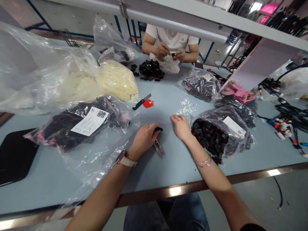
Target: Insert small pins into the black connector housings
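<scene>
My left hand [146,137] is closed around a small black plastic part [158,129], possibly a connector housing; one end sticks out past the fingers. Under that hand lies a metal tool [158,148], partly hidden and blurred. My right hand [181,126] has its fingertips drawn together at the near edge of scattered tiny white pieces [186,106]. Whatever those fingertips pinch is too small to make out. Right of this hand, a clear bag [237,130] lies with its mouth open, showing many black plastic parts [209,136] with red bits.
A knife with a black handle [139,104] and a red piece [148,103] lie beyond my left hand. Bags of black parts [96,112] and cream pieces [117,80] fill the left. Across the table [166,91], a co-worker's hands [176,55] hold a small part behind black parts [151,70].
</scene>
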`<state>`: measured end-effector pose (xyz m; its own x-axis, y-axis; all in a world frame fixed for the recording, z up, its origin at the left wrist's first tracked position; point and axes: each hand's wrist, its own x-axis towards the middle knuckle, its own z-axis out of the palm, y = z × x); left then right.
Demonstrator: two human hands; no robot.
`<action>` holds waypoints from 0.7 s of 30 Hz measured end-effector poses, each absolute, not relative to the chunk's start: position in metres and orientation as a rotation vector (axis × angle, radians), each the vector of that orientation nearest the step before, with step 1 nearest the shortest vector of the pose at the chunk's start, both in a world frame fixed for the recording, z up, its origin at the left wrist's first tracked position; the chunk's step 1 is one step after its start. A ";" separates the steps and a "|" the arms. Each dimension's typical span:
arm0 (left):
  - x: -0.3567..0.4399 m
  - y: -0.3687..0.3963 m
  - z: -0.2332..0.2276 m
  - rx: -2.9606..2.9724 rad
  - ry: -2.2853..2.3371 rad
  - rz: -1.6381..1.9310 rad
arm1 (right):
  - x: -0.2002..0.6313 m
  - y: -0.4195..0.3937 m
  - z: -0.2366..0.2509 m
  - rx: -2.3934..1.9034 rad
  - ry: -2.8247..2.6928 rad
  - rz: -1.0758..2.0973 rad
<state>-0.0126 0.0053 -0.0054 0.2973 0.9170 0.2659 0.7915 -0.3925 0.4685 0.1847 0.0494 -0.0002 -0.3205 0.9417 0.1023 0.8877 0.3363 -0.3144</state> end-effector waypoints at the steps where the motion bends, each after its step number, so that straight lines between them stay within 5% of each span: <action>1: -0.013 0.006 -0.006 2.301 1.581 0.738 | 0.185 0.050 -0.002 -1.646 -2.359 0.287; 11: -0.013 0.007 -0.007 2.329 1.453 0.724 | 0.192 0.055 0.004 -1.748 -2.216 0.323; 21: -0.010 0.005 -0.003 2.287 1.405 0.715 | 0.201 0.061 0.000 -1.550 -1.771 0.846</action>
<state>-0.0100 0.0052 -0.0035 0.3770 0.8972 0.2298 0.7140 -0.4396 0.5450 0.2013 0.0609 -0.0001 -0.1097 0.9929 0.0455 0.5885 0.1018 -0.8021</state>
